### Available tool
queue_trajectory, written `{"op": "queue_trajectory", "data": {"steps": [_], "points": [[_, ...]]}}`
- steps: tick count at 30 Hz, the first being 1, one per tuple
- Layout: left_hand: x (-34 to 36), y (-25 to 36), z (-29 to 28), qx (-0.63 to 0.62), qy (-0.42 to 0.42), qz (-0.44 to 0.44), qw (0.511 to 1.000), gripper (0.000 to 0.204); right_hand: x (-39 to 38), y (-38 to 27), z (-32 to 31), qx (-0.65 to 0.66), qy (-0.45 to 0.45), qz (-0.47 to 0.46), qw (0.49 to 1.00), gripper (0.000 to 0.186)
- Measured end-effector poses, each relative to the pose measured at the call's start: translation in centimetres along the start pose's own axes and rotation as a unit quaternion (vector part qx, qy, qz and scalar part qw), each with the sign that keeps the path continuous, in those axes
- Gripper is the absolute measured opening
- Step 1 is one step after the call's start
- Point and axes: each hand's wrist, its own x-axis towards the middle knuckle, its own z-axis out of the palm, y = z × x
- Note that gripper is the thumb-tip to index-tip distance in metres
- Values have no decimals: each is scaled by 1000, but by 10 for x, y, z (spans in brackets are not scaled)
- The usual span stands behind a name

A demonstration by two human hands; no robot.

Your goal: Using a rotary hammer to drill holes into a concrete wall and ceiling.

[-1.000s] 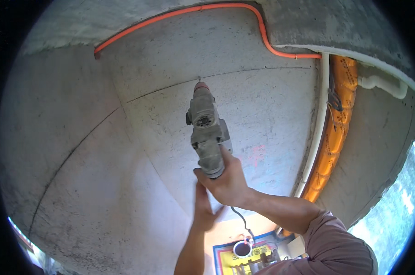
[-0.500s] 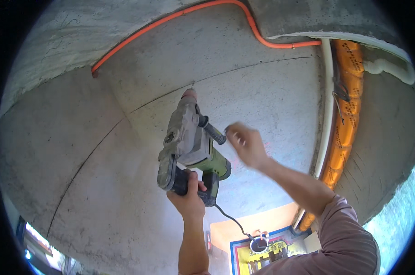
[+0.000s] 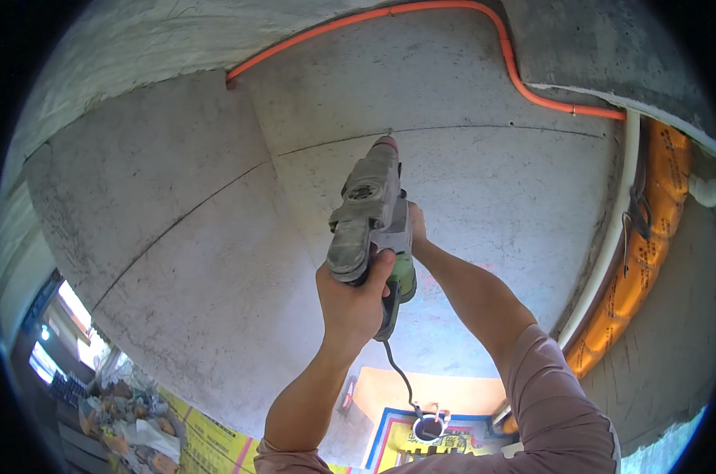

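Observation:
A dusty grey and green rotary hammer [image 3: 377, 182] points away from me at the concrete wall, its red-collared nose up. My left hand [image 3: 348, 308] is closed around its rear handle, thumb along the near side. On the tool's right, my right hand [image 3: 418, 224] is closed at the side handle; the drill body hides most of that handle and my fingers. The short visible drill bit [image 3: 389, 133] meets the dark line [image 3: 334, 141] drawn across the wall, though whether it has entered the concrete cannot be made out.
A power cord [image 3: 400, 370] hangs from the tool toward a white bucket [image 3: 415, 427] below. An orange conduit [image 3: 524, 87] bends overhead. A white pipe [image 3: 620, 213] and an orange-wrapped pipe [image 3: 652, 237] run down the right. Rubble bags [image 3: 137, 430] lie lower left.
My right hand has moved from free air onto the side handle. The rotary hammer has turned more upright, and the view has swung to the left, bringing in the rubble.

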Motion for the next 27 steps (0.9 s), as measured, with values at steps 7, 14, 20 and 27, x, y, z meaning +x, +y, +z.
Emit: {"op": "queue_trajectory", "data": {"steps": [7,14,20,27], "points": [[7,7,-8,32,17,3,999,14,9,8,-1,-19,-36,-45,998,41],[11,15,-10,46,18,-2,999,9,6,1,1,-1,-28,-32,999,40],[23,27,1,34,3,-1,999,14,15,0,-3,21,-51,-64,996,35],[21,25,7,52,-8,24,998,11,6,-24,-14,-121,-22,-44,991,26]]}}
